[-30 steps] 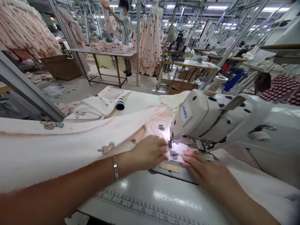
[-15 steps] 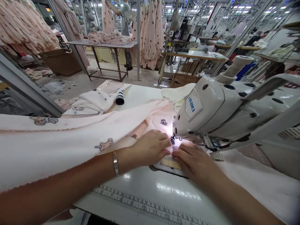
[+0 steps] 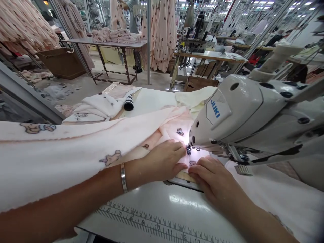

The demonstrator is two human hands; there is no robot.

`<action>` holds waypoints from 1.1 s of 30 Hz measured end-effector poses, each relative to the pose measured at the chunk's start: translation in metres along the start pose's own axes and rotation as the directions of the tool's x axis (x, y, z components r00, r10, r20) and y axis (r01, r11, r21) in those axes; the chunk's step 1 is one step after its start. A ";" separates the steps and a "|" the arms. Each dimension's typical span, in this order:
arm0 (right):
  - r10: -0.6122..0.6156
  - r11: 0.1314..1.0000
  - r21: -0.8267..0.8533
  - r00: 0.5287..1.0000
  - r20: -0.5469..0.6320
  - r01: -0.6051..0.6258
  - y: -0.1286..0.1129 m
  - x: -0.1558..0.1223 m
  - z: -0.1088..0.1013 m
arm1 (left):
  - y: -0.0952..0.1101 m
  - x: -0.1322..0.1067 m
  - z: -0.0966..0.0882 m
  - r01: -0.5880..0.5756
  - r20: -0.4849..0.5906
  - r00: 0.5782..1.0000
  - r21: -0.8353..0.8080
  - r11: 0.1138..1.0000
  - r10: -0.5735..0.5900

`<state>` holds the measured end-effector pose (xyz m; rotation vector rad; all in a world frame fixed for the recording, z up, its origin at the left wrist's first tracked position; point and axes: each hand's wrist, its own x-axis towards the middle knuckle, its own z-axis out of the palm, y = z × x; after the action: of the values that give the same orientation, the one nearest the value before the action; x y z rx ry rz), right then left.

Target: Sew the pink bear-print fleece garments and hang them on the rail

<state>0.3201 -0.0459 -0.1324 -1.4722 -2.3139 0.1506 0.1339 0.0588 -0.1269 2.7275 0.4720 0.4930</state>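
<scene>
- Your left hand (image 3: 162, 162) rests flat, not gripping, on the pink garment (image 3: 76, 148).
- Between your hands, the presser foot (image 3: 188, 150) sits on the garment, though glare seems to hide the contact.
- Your right hand (image 3: 215, 179) presses flat, just right of the foot, under the machine head (image 3: 240, 114).

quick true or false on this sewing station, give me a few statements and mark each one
The left hand wears a metal bangle at the wrist: true.
The sewing machine is a Brother: false, its head reads JUKI.
The right hand holds scissors: false, it lies on the pale pink fabric with no tool in it.
Both hands press the fabric close to the presser foot: true.
A measuring scale is marked on the white machine table: true.
</scene>
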 end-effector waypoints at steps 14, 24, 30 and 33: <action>-0.019 0.998 -0.056 0.997 0.071 0.023 0.004 -0.003 -0.001 | 0.002 0.003 -0.001 -0.104 -0.065 0.993 -0.041 0.994 0.101; 0.143 0.983 0.108 0.986 0.084 -0.151 0.004 -0.003 -0.002 | 0.000 0.003 0.001 -0.100 -0.074 0.993 -0.062 0.993 0.095; 0.561 0.791 0.405 0.808 -0.182 -0.458 0.030 -0.006 0.001 | 0.001 0.003 -0.002 -0.091 -0.062 0.994 -0.053 0.994 0.087; 0.549 0.800 0.407 0.813 -0.196 -0.442 0.037 -0.007 -0.001 | 0.002 0.003 -0.004 -0.097 -0.066 0.993 -0.043 0.994 0.094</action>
<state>0.3544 -0.0354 -0.1446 -1.7420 -1.5130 0.4192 0.1356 0.0596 -0.1218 2.7060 0.3432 0.6096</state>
